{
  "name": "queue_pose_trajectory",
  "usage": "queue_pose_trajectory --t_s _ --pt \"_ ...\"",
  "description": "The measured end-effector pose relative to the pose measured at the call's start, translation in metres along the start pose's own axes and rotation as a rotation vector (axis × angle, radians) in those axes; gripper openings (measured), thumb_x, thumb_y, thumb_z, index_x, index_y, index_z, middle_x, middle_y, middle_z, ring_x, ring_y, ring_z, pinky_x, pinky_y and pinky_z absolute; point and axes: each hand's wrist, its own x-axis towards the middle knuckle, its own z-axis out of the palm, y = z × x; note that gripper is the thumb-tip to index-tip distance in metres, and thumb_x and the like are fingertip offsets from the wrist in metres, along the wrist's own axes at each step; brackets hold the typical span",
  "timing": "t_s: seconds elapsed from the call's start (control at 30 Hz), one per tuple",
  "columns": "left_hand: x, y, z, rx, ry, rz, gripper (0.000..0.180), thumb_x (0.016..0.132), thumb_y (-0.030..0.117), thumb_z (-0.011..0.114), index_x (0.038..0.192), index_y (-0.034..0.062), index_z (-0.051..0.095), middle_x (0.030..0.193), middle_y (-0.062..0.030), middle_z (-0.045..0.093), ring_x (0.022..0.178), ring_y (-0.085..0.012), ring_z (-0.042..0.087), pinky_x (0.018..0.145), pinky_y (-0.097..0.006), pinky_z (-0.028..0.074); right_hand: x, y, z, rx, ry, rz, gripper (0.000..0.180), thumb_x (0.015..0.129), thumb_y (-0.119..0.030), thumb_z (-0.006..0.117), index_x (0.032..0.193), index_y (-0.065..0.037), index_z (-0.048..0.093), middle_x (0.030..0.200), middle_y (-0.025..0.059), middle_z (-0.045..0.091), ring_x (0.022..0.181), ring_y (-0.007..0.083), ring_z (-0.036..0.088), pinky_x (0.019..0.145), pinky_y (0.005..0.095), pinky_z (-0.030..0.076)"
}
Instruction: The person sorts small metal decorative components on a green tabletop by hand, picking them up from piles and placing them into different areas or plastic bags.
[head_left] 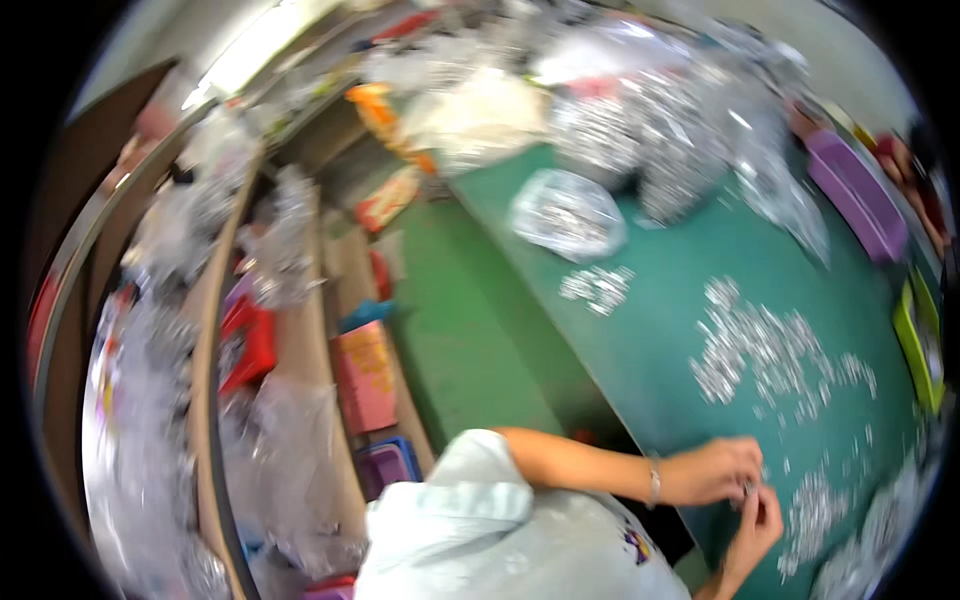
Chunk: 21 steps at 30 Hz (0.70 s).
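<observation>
Left hand (712, 471) and right hand (752, 538) held close
Fingers (744, 458) are bent, the right's placed just beside the left's.

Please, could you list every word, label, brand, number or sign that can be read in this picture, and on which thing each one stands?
No text can be read here.
Shirt: a small dark and yellow mark, too blurred to read.
Pink box: a yellow pattern, no letters distinguishable.
Red and yellow package: too blurred to read.
Small silvery pieces: no writing can be made out.
</observation>
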Motion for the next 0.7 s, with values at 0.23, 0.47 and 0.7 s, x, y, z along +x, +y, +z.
queue_pose_trajectory --t_s 0.23,0.47,0.7 --pt "-0.072 0.047 -0.01 -0.063 0.152 -0.452 0.031 0.081 -0.007 0.067 0.111 0.0006 0.065 0.107 -0.0099 0.058 0.087 -0.0137 0.062 0.077 -0.026 0.056 -0.055 -0.031 0.043 -0.109 -0.062 0.062 0.005 0.079 0.006 0.065 0.083 0.006 0.062 0.079 0.0095 0.062 0.071 0.015 0.056 0.065 0.0253 0.045" --pt "-0.074 0.046 -0.001 -0.395 0.245 -0.692 0.029 0.081 -0.009 0.066 0.11 -0.0068 0.061 0.106 -0.0111 0.061 0.087 -0.014 0.063 0.075 -0.025 0.055 -0.066 -0.03 0.046 -0.115 0.027 0.04 0.007 0.079 0.007 0.065 0.083 0.004 0.062 0.078 0.0102 0.061 0.069 0.0188 0.057 0.063 0.0277 0.047" --pt "-0.079 0.045 -0.017 -0.657 0.077 -0.999 0.024 0.087 0.0 0.064 0.11 -0.0071 0.062 0.096 -0.0124 0.067 0.083 -0.0144 0.064 0.076 -0.027 0.054 -0.068 -0.023 0.053 -0.453 0.09 -0.395 0.016 0.072 0.002 0.07 0.087 0.0 0.066 0.082 0.0091 0.062 0.074 0.0265 0.059 0.066 0.0354 0.044"
